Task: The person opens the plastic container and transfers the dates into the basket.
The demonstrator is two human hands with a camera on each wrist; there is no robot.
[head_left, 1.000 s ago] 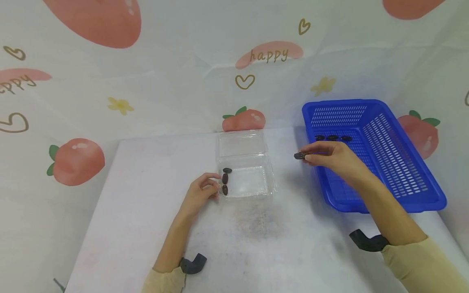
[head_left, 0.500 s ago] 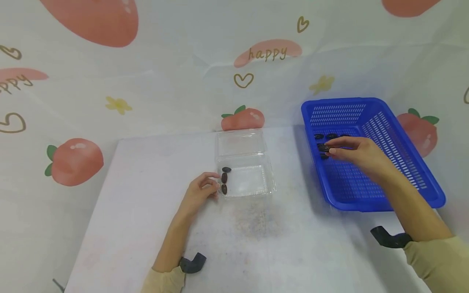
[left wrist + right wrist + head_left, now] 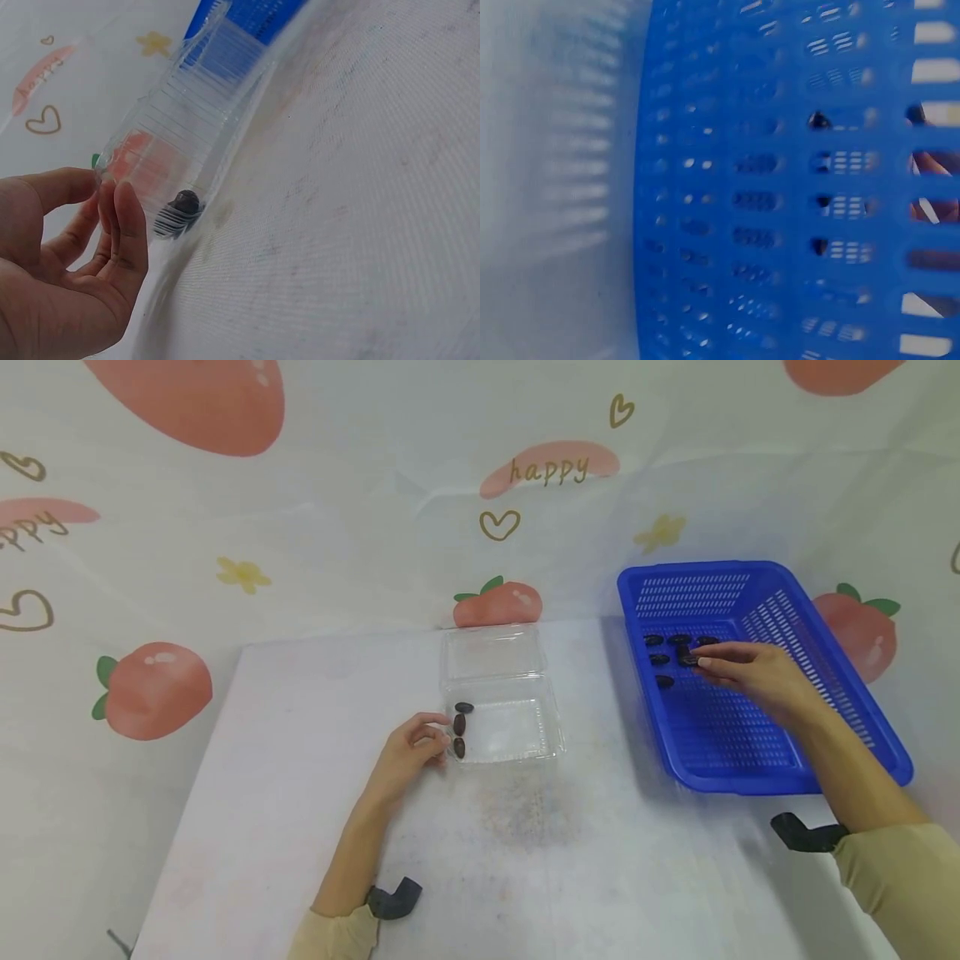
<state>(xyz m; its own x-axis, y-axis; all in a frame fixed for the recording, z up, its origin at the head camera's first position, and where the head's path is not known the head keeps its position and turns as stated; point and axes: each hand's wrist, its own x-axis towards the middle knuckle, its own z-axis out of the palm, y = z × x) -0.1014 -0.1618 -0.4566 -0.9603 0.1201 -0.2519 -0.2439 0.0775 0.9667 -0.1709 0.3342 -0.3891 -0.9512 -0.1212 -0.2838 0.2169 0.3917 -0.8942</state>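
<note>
In the head view, my right hand (image 3: 757, 681) reaches over the blue basket (image 3: 750, 781) and pinches a dark, oval, wrinkled date (image 3: 688, 661) between thumb and fingertips. Several similar dates lie at the basket's far left, among them a date (image 3: 654, 641) in the back row and a date (image 3: 664, 681) nearer the front. My left hand (image 3: 408, 752) pinches the left rim of a clear plastic clamshell box (image 3: 555, 727), whose lid stands open at the back. Along its left side sit 3 dates (image 3: 459, 724). The right wrist view shows mostly basket wall (image 3: 727, 180), which hides most of that hand.
Behind the white table (image 3: 300, 710) hangs a pale printed cloth (image 3: 360, 543). The basket's raised slotted walls stand around the dates at the right. A dark wrist strap (image 3: 395, 899) sits on the left forearm, and another wrist strap (image 3: 806, 835) on the right.
My right hand has carried the date from beside the basket's left rim rightward into the basket, to just right of the dates there. The left hand and the box have stayed in place.
</note>
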